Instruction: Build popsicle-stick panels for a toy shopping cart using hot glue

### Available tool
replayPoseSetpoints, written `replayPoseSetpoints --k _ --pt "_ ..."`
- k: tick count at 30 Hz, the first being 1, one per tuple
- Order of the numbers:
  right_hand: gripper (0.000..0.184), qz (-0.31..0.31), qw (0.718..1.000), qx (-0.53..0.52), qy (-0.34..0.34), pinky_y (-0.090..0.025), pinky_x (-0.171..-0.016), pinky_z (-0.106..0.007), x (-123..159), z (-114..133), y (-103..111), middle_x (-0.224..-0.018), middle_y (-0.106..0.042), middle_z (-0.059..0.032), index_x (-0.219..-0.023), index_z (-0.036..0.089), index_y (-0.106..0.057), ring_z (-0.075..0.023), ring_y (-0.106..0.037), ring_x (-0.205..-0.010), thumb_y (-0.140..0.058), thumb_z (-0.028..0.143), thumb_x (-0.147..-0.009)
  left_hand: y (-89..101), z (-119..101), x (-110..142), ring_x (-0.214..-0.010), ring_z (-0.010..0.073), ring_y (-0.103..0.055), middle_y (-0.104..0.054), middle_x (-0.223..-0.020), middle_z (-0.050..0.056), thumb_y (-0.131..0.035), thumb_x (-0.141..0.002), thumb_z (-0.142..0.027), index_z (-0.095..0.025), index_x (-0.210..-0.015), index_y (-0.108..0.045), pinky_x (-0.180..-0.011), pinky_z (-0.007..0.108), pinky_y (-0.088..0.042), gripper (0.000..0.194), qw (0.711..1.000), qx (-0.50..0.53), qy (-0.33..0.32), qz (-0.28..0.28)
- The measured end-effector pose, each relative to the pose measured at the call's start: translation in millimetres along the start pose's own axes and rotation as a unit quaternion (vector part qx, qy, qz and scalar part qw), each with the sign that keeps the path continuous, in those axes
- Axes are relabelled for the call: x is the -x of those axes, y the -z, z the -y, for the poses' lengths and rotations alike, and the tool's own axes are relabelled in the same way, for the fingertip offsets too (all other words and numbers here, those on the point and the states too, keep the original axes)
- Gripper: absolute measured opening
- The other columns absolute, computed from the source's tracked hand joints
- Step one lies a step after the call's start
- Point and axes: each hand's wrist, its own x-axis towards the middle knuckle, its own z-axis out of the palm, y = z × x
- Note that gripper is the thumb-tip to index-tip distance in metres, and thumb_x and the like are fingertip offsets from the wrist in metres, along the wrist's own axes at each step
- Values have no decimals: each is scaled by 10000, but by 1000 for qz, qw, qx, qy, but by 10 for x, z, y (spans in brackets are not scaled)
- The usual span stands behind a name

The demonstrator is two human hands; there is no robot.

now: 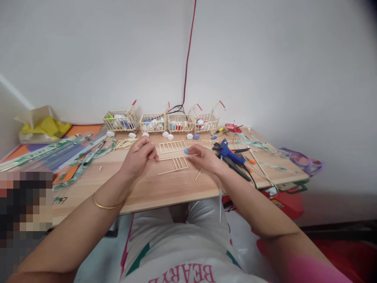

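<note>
Wooden frame (179, 169) is placed at nine o'clock from the nearer right hand (204, 158), grip unclear; left hand (139, 155) is closed.

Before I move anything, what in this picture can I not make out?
All in head view:
- What the left hand pinches, if anything: hidden by curled fingers.
- Whether the right hand grips the blue disc: too small.
- Leftmost stick cart, exact contents: small, behind bars.

Wooden table (153, 188), stick frames (172, 147), blue glue gun (230, 152), loose sticks (125, 144)
</note>
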Motion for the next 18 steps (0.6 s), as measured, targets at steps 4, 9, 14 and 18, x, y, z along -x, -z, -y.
replayPoseSetpoints --k 4,9,14,18 --pt "248 -23 1000 -8 2 -465 -602 -261 132 126 181 -635 -628 16 -701 172 -586 -106 -568 -581 -706 388 -680 -28 8 78 -493 109 -454 -454 -491 -34 -509 -793 -276 -204 -568 -456 -562 237 -412 242 988 -149 -44 10" --pt "301 -2 994 -101 -30 -502 -614 -277 390 182 327 -663 -658 -13 -729 164 -603 -117 -605 -598 -692 451 -715 -94 -11 184 -546 125 -473 -508 -538 -1 -466 -857 -303 -191 -550 -544 -587 237 -365 336 934 -320 -122 99" --pt "310 -11 994 -112 -2 -496 -603 -263 571 261 425 -692 -640 -5 -786 176 -592 -104 -595 -586 -594 485 -816 -249 -28 213 -722 172 -560 -643 -729 42 -559 -821 -303 -220 -841 -710 -728 261 -405 173 932 -293 -148 156" --pt "337 -108 979 -151 88 -416 -490 -244 671 437 473 -538 -475 67 -722 221 -439 -82 -471 -440 -494 515 -877 -334 -107 259 -729 174 -580 -671 -764 48 -618 -794 -286 -233 -835 -729 -709 261 -409 130 930 -304 -155 138"
